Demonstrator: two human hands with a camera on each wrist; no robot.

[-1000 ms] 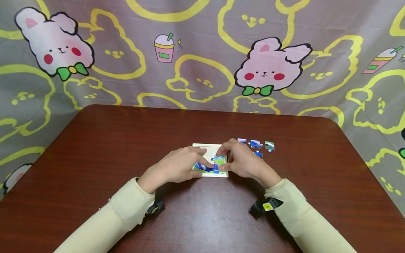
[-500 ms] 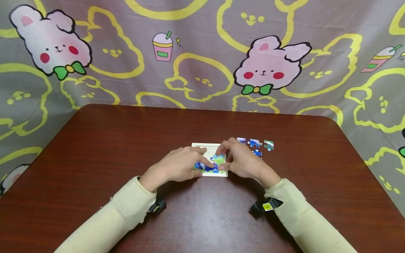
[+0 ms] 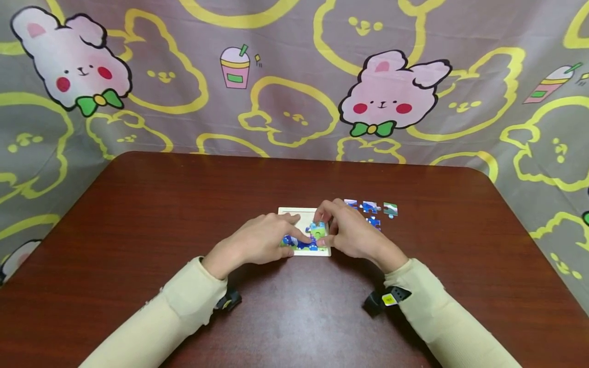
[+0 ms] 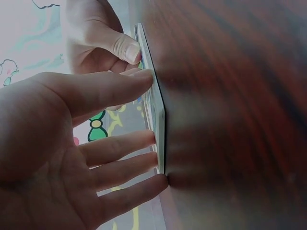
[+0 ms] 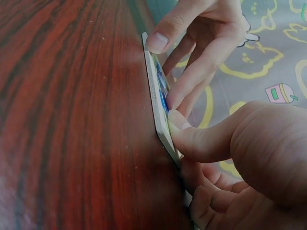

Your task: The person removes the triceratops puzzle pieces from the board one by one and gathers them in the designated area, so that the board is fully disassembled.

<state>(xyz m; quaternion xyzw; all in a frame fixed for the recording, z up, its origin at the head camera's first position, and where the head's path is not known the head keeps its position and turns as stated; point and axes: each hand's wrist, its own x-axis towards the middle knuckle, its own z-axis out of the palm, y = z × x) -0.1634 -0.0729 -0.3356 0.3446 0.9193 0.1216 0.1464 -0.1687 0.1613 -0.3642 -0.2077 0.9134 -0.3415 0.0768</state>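
The left hand point(image 3: 259, 237) rests on the puzzle board point(image 3: 301, 209), its fingers apart. The right hand point(image 3: 353, 231) pinches a green piece point(image 3: 318, 232) between thumb and finger, near the loose pieces point(image 3: 369, 207).

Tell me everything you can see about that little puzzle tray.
The puzzle tray is a thin, off-white rectangle with a pale rim, perhaps wood or card. It lies flat on the brown table. Blue and green puzzle pieces fill much of its near part; bare base shows behind. The left hand touches it with thumb and fingers; the right hand has its thumb at the right side.
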